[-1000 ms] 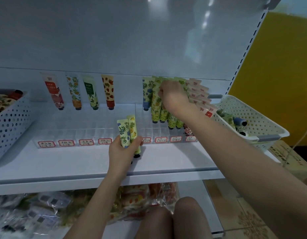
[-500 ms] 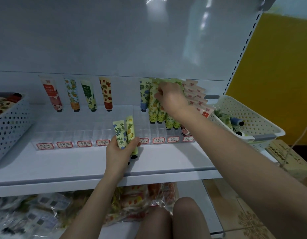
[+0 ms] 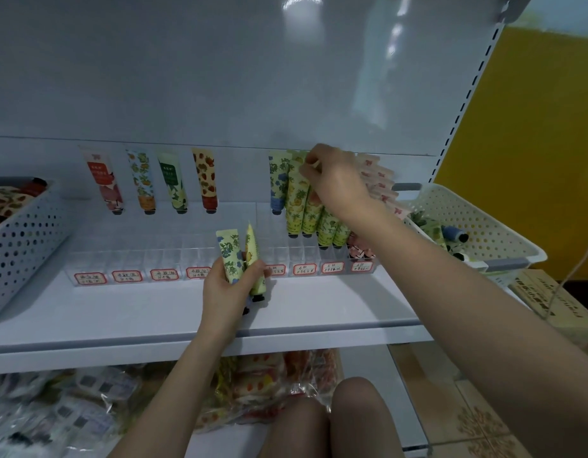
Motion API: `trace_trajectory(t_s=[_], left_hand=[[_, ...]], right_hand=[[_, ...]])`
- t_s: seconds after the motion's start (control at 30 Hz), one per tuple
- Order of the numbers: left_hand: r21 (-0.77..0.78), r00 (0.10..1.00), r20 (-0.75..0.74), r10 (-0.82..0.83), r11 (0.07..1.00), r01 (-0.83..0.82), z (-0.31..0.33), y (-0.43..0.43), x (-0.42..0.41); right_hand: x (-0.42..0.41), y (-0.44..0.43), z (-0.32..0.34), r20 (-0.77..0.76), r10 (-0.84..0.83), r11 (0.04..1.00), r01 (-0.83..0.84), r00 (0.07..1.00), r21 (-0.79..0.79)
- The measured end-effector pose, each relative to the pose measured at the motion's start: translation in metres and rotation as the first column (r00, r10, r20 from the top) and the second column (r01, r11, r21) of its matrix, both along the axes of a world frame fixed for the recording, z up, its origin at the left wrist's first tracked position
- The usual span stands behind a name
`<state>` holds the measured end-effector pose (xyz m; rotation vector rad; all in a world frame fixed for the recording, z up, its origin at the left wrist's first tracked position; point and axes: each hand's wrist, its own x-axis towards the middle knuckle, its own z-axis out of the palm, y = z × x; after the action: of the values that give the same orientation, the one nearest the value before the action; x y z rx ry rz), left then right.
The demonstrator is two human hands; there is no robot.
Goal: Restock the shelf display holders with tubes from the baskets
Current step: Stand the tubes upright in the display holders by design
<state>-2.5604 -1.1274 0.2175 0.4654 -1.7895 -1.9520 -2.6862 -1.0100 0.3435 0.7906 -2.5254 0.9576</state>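
Right hand [image 3: 335, 183] unmoved, pinching pineapple tube [image 3: 294, 198], blocking pink tubes [image 3: 381, 180].

clear display holders [image 3: 160, 256] with red-framed labels run across the shelf's middle. four single tubes [image 3: 142, 181] stand cap-down in the back left slots; toward the right end, pineapple tubes [image 3: 296, 206] and pink tubes [image 3: 382, 180] lean in packed rows. a blue-flower tube [image 3: 231, 259] and a yellow tube [image 3: 253, 252] stand gripped in the left hand [image 3: 225, 292] near the front edge. white baskets [image 3: 481, 219] sit at both ends.
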Motion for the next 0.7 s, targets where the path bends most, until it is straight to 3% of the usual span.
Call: trace_trajectory(t_s=[0.07, 0.13, 0.37, 0.53, 0.7], left_hand=[[0.076, 0.996, -0.034, -0.077, 0.994, 0.079, 0.005, 0.001, 0.004], [0.134, 0.988, -0.058, -0.143, 0.980, 0.150, 0.012, 0.002, 0.008], [0.127, 0.950, -0.176, -0.259, 0.951, 0.283, 0.039, 0.021, 0.020], [0.012, 0.956, -0.156, -0.249, 0.967, 0.254, 0.044, 0.035, 0.023], [0.147, 0.950, -0.130, -0.283, 0.942, 0.300, 0.048, 0.037, 0.029]], right_hand=[[0.006, 0.006, 0.002, 0.034, 0.068, 0.985, -0.062, 0.997, -0.158], [0.014, 0.013, 0.002, 0.097, 0.116, 0.971, -0.092, 0.989, -0.220], [0.051, 0.032, 0.002, 0.363, 0.287, 0.953, -0.225, 0.887, -0.204], [0.068, 0.034, 0.006, 0.384, 0.247, 0.968, -0.212, 0.890, -0.132], [0.069, 0.049, 0.012, 0.444, 0.273, 0.960, -0.214, 0.854, -0.179]])
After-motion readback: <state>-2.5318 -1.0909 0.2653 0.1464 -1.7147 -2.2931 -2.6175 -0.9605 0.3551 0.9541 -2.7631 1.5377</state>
